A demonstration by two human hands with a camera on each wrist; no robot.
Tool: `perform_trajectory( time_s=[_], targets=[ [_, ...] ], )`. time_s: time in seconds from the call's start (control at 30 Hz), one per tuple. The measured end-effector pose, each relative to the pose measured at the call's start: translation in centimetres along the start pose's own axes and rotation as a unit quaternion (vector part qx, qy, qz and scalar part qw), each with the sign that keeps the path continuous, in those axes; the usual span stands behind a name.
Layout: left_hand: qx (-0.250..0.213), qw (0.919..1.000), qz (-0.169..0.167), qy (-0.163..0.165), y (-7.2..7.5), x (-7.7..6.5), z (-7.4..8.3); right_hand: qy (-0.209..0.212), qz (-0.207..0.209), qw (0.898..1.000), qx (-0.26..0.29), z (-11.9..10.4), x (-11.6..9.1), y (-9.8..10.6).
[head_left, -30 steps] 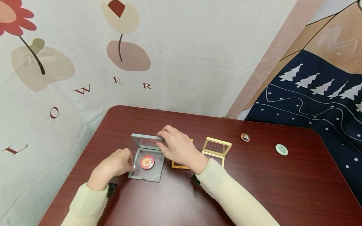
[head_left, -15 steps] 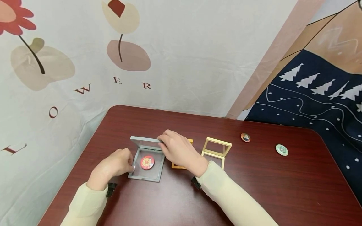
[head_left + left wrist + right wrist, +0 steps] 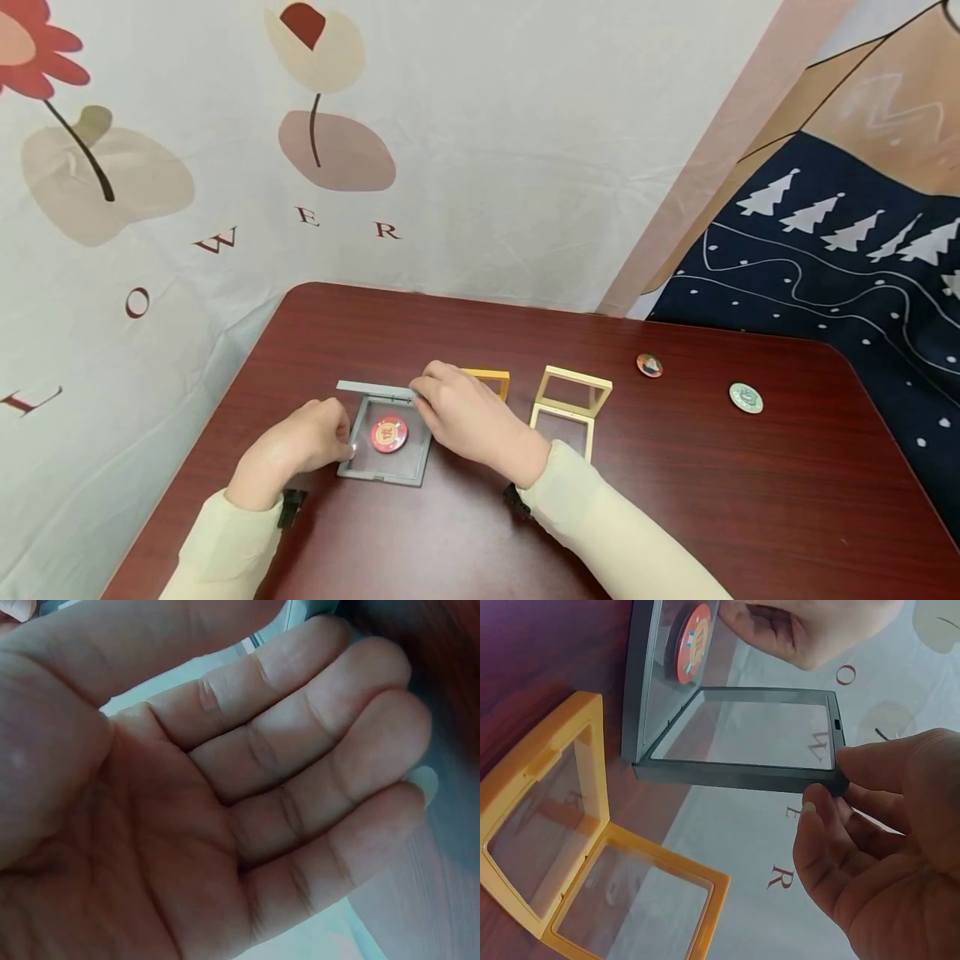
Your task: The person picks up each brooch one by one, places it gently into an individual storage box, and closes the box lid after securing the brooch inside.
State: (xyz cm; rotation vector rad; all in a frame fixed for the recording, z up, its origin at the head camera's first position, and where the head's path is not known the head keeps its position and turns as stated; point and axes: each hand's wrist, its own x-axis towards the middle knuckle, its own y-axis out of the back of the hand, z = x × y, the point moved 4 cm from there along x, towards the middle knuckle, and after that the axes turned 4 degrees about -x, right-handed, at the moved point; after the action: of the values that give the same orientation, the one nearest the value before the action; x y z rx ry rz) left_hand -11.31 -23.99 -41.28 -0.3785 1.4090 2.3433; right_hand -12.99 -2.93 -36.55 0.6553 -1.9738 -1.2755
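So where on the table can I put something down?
The biggest bare patch of table is on the right, between the green badge and right sleeve. There's another in front of the gray case, between the right sleeve and left sleeve. It's crowded round that case: left hand and right hand at it, orange case and yellow case to its right.

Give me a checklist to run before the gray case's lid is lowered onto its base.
1. Red badge lying within the base, away from its rim: ok.
2. Right hand holding the lid: ok, it pinches the edge away from the hinge.
3. Left hand at the base: ok, at its left edge.
4. Left fingertips clear of where the lid would land: cannot tell, they are right at that edge.
5. Orange case apart from the gray one: ok, a gap shows in the right wrist view.
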Motion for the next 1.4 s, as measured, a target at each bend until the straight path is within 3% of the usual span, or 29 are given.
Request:
perform_trajectory(
  time_s=[0.3, 0.37, 0.73, 0.9, 1.0, 1.13, 1.23, 1.4],
  targets=[
    [-0.006, 0.9948, 0.010, -0.101, -0.1, -0.2, -0.7, 0.034, -0.001, 0.998, -0.044, -1.4, -1.1, -0.7],
    [-0.017, 0.9939, 0.009, -0.109, -0.1, -0.2, -1.0, 0.038, -0.001, 0.998, -0.058, -1.8, -1.4, -0.8],
    [-0.011, 0.9953, 0.000, -0.096, 0.2, -0.5, -2.2, 0.058, 0.017, 0.993, -0.100, -3.5, -2.6, -2.2],
    [-0.023, 0.9950, 0.001, -0.097, 0.5, -1.1, -2.2, 0.061, 0.005, 0.989, -0.133, -3.9, -3.1, -3.1],
    [-0.029, 0.9932, 0.019, -0.111, 0.8, -1.2, -1.8, 0.066, -0.004, 0.988, -0.142, -4.1, -3.2, -3.5],
    [-0.029, 0.9931, 0.048, -0.104, 1.0, -1.3, -1.7, 0.069, -0.011, 0.985, -0.155, -4.2, -3.3, -4.0],
    [-0.030, 0.9946, 0.054, -0.083, 0.9, -1.5, -1.8, 0.067, -0.019, 0.984, -0.164, -4.2, -3.4, -4.4],
    [-0.030, 0.9940, 0.055, -0.090, 0.4, -1.6, -1.6, 0.060, -0.037, 0.982, -0.176, -4.1, -3.3, -4.8]
  ],
)
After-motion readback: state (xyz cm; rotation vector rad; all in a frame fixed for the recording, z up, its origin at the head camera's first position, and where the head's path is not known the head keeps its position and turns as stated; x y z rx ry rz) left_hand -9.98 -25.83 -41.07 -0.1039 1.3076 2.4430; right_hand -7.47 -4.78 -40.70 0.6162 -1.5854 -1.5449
